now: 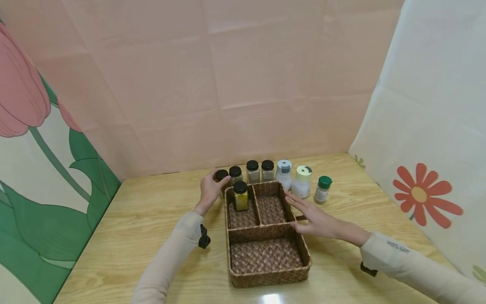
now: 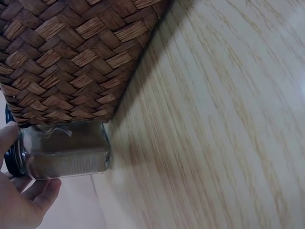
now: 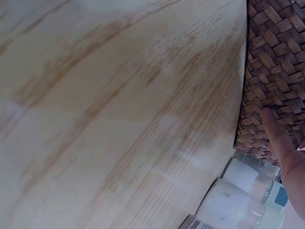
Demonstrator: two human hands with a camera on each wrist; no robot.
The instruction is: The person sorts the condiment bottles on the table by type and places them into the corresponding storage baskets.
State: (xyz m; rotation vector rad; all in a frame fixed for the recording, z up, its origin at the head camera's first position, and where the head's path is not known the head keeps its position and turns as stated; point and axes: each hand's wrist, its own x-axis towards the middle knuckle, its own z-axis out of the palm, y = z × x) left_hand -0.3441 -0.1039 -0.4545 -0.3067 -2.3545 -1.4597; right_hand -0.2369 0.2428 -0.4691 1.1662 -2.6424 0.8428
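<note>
My left hand (image 1: 209, 190) grips a black-lidded glass jar (image 2: 66, 150) of brown powder near its lid, just beyond the far left corner of the woven basket (image 1: 265, 278). In the left wrist view, fingers and thumb go round the lid end. My right hand (image 1: 317, 219) rests on the basket's right side with extended fingers, one fingertip touching the weave in the right wrist view. Inside the basket's far left compartment stands a jar of yellow contents (image 1: 241, 202) with a black lid. The far right and front compartments hold nothing visible.
Behind the basket stand several black-lidded jars (image 1: 252, 172), a blue-topped bottle (image 1: 284, 175) and a yellow-topped bottle (image 1: 301, 185). A green-capped shaker (image 1: 322, 191) is to their right. The wooden table (image 1: 163, 202) meets a pink backdrop (image 1: 243, 105) behind them.
</note>
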